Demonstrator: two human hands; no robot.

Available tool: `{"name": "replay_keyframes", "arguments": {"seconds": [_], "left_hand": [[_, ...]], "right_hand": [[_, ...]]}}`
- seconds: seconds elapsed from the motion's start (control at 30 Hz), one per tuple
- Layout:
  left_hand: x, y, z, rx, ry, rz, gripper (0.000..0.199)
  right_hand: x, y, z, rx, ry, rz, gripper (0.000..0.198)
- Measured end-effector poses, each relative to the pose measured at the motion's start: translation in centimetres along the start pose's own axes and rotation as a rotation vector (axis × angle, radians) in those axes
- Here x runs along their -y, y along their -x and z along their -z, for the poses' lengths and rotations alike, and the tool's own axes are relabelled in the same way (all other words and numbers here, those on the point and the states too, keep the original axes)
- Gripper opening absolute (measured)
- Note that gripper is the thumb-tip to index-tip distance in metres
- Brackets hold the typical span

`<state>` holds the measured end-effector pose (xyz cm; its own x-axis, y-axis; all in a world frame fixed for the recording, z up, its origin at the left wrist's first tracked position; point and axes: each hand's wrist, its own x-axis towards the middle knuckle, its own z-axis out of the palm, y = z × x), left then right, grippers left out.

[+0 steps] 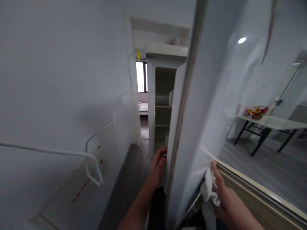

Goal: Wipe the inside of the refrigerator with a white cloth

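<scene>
A white refrigerator (150, 105) stands ahead, its shelves showing in the dark interior. Its door (203, 95) is swung toward me, with the edge and grey-brown seal running from top to bottom of the view. My left hand (158, 164) has its fingers curled at the inner side of the door, low down; the fingertips are partly hidden. On the other side of the door, my right hand (223, 191) holds a crumpled white cloth (208, 187), with the thumb near a pale ledge along the door. The palm and other fingers are mostly hidden.
A white cable (59, 151) runs along the left wall past a flat panel (81, 182). Beyond the fridge is a doorway with a window (141, 76). At right, a table (280, 122) bears a flower basket (257, 112). Grey floor (127, 179) shows between wall and fridge.
</scene>
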<state>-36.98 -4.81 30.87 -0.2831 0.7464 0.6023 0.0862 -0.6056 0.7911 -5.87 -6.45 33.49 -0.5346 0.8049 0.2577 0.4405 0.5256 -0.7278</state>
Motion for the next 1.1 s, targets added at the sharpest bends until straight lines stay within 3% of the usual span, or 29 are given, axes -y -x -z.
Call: {"name": "replay_keyframes", "arguments": {"seconds": [0.13,0.23,0.37,0.53,0.7,1.1], "left_hand": [[-0.2,-0.2,4.1,-0.018,0.112,0.179,0.074],[0.4,-0.8,5.2,-0.077,0.013,0.138,0.068],[2.8,-1.3,4.9,-0.168,-0.319,-0.009,0.07],[6.7,-1.7,4.2,-0.251,-0.755,-0.154,0.098],[8.5,-3.2,4.7,-0.271,-0.832,-0.22,0.105],[8.8,-4.3,4.5,-0.343,-0.893,-0.153,0.114]], "right_hand": [[-0.5,-3.7,-2.1,0.228,0.037,0.07,0.079],[-1.1,-3.5,-2.9,0.245,0.035,0.04,0.074],[-2.8,-2.6,-3.7,0.305,0.022,0.007,0.076],[-5.6,-2.7,-5.0,0.37,0.017,0.01,0.079],[-7.2,-2.7,-5.8,0.434,0.03,-0.005,0.085],[-9.8,-2.6,-7.1,0.514,-0.039,-0.047,0.078]]}}
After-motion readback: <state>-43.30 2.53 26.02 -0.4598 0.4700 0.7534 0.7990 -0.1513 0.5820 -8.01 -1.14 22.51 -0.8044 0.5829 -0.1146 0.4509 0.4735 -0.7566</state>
